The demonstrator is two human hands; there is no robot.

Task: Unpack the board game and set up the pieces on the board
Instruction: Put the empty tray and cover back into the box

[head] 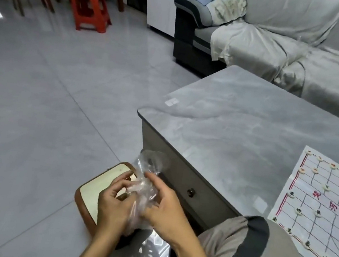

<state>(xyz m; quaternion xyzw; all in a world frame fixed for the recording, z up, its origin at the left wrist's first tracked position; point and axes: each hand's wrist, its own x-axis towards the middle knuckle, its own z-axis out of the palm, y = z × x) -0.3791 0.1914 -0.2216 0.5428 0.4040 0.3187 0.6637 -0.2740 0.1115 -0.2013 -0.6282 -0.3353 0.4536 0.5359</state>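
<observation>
A crumpled clear plastic bag [144, 187] is pinched between the left hand [112, 200] and right hand [166, 210], standing upright, left of the grey marble-topped bench [241, 126] carrying the paper game board [326, 209].

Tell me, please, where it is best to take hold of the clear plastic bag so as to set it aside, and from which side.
Probably the gathered middle of the plastic bag, where the left hand and right hand already pinch it. Come from the near side: its top puffs loosely upward, so it would likely just collapse under fingers.
</observation>
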